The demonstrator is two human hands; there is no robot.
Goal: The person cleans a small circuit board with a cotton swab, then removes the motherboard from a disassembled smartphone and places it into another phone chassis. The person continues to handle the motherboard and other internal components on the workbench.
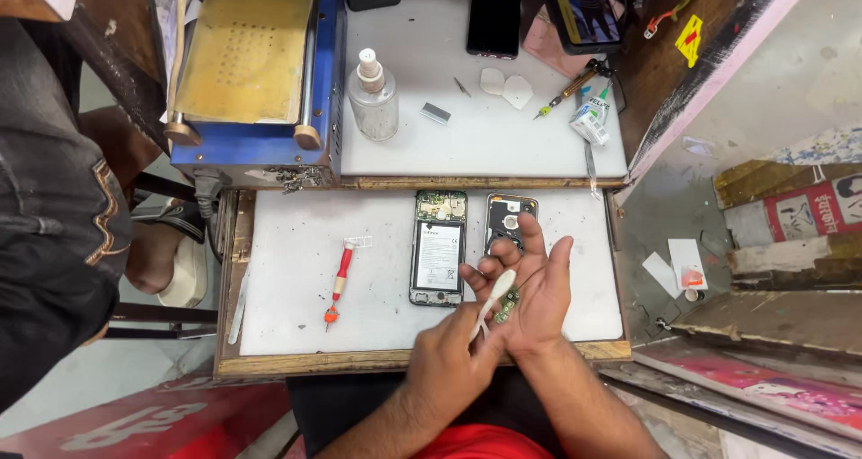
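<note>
Your right hand lies palm up with the fingers spread, over the near right part of the tray. A small green circuit board rests flat on that palm, not pinched by any finger. Your left hand is closed around the lower end of a white brush, whose long axis runs up and to the right so that its head meets the board. The two hands are close together, with the left just near-left of the right.

All other positions are given from the tray:

- An opened phone with its battery exposed lies on the tray's middle, long axis pointing away from you, just left of your right hand.
- A back cover lies beside the phone, partly hidden by your fingers.
- A red screwdriver lies on the tray's left half, well apart from both hands.
- Beyond the tray, on the white bench, stand a spray bottle and a glue tube.
</note>
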